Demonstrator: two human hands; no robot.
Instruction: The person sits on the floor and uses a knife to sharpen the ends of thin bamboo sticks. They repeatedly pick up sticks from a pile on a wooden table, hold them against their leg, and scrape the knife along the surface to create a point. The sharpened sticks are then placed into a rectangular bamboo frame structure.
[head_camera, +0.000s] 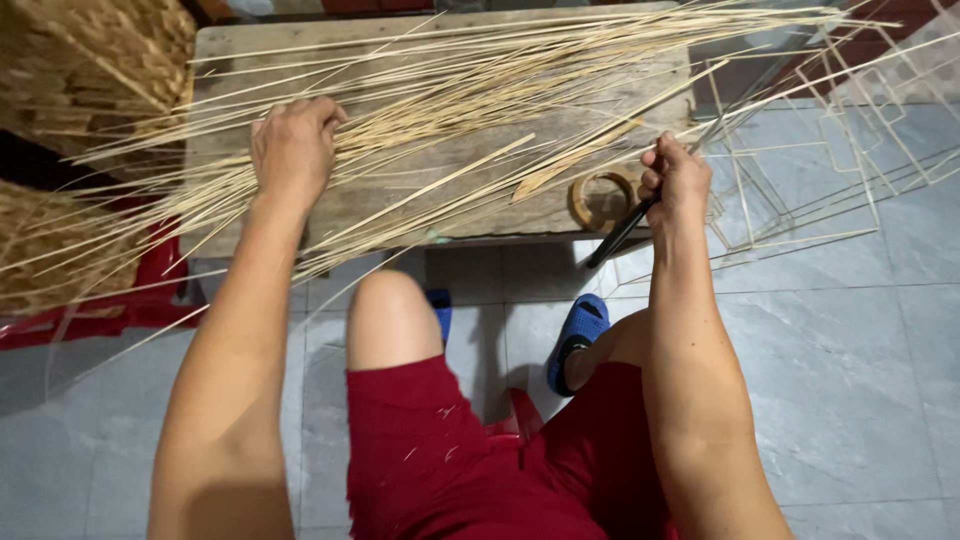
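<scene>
A long bundle of thin pale bamboo strips (480, 90) lies fanned across a low worn wooden table (440, 200). My left hand (292, 145) rests on the strips at the table's left side, fingers curled among them. My right hand (678, 180) is at the table's right edge, closed around a dark-handled tool (620, 232) that points down and to the left. A roll of tan tape (603, 202) sits on the table just left of that hand.
Frames made of thin bamboo sticks (810, 170) stand on the grey tiled floor at the right. A red plastic stool (140, 290) and woven bamboo pieces (60, 240) are at the left. My knees and blue sandals (578, 335) are under the table's front edge.
</scene>
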